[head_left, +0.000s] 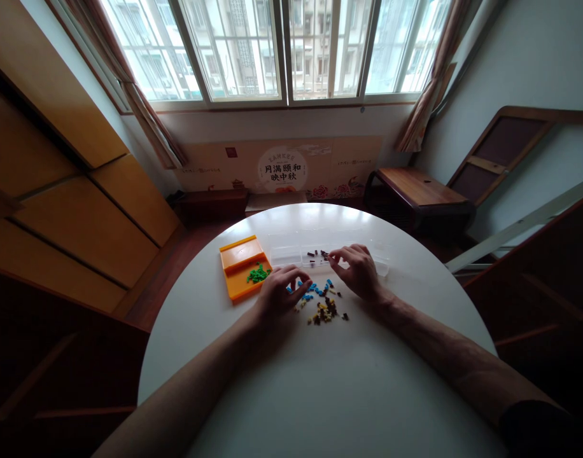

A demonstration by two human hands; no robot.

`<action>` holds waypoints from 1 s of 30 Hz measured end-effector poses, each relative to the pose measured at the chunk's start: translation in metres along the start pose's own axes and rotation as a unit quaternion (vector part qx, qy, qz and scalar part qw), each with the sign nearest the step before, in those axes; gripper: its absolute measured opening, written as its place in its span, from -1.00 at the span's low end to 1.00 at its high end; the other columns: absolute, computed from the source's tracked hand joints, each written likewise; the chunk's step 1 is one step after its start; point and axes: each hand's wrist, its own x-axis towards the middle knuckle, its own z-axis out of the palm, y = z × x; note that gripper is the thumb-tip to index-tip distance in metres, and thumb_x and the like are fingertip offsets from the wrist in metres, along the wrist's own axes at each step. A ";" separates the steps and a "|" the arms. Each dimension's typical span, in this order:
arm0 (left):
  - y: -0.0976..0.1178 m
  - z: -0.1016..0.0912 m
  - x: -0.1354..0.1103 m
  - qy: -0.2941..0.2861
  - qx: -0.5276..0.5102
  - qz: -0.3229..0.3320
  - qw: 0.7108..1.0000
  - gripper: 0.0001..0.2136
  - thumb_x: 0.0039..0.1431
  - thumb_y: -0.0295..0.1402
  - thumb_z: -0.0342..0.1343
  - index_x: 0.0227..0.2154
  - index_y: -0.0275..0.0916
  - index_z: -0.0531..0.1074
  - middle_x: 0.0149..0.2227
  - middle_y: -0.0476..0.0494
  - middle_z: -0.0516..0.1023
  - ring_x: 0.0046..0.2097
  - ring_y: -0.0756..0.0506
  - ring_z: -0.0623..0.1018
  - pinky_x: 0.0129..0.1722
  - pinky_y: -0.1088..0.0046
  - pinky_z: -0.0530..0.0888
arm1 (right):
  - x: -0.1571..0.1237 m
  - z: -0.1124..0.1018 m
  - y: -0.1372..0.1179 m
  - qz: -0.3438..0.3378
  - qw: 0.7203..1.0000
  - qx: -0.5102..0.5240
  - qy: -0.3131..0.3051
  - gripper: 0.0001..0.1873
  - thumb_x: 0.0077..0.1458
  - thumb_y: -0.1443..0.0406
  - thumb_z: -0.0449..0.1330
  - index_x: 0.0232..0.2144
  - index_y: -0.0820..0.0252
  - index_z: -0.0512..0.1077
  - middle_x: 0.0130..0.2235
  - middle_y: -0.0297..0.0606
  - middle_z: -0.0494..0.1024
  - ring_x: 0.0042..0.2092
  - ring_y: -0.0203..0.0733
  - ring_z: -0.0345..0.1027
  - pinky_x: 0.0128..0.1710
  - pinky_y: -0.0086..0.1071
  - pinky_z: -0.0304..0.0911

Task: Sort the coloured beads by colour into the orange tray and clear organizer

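On a round white table (320, 381) lies a small heap of tiny bricks (323, 302), blue, yellow and dark brown. My left hand (279, 289) rests at the heap's left edge with its fingers curled on a blue piece. My right hand (356, 270) pinches a small dark piece over a clear plastic compartment box (291, 256), where a few dark brown bricks (315, 254) lie. To the left, an orange tray (238, 267) holds a cluster of green bricks (258, 274).
A dark wooden side table (418, 187) stands behind the round table at the right. Wooden cabinets (81, 216) line the left wall. A printed panel (282, 168) leans under the windows (272, 48). Wooden furniture rises at the right edge.
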 end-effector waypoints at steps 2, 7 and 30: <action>0.001 0.001 -0.001 -0.005 0.021 0.019 1.000 -0.83 0.46 -0.26 0.23 -0.27 -0.17 0.60 -0.29 -0.02 0.65 -0.36 0.00 0.56 -0.16 0.38 0.44 | 0.000 0.000 0.002 0.026 0.999 -0.038 0.001 -0.94 0.39 0.28 0.33 -0.21 0.07 0.61 -0.29 -0.30 0.66 -0.19 -0.04 0.47 0.07 -0.09 0.24; 0.000 0.004 -0.002 -0.022 0.036 0.065 0.997 -0.87 0.43 -0.26 0.26 -0.25 -0.14 0.63 -0.25 -0.06 0.69 -0.25 -0.05 0.64 -0.15 0.37 0.47 | 0.000 0.000 0.001 0.028 0.998 -0.044 -0.016 -0.93 0.39 0.29 0.31 -0.22 0.07 0.60 -0.26 -0.28 0.65 -0.13 0.00 0.45 0.07 -0.11 0.24; -0.009 0.007 -0.008 -0.121 0.084 0.111 0.983 -0.79 0.46 -0.21 0.25 0.06 0.08 0.67 -0.02 -0.09 0.68 -0.13 -0.10 0.66 -0.04 0.31 0.49 | 0.000 -0.001 -0.003 0.009 0.999 0.016 -0.032 -0.87 0.32 0.40 0.25 -0.22 0.07 0.57 -0.21 -0.25 0.68 -0.14 -0.02 0.49 0.08 -0.10 0.30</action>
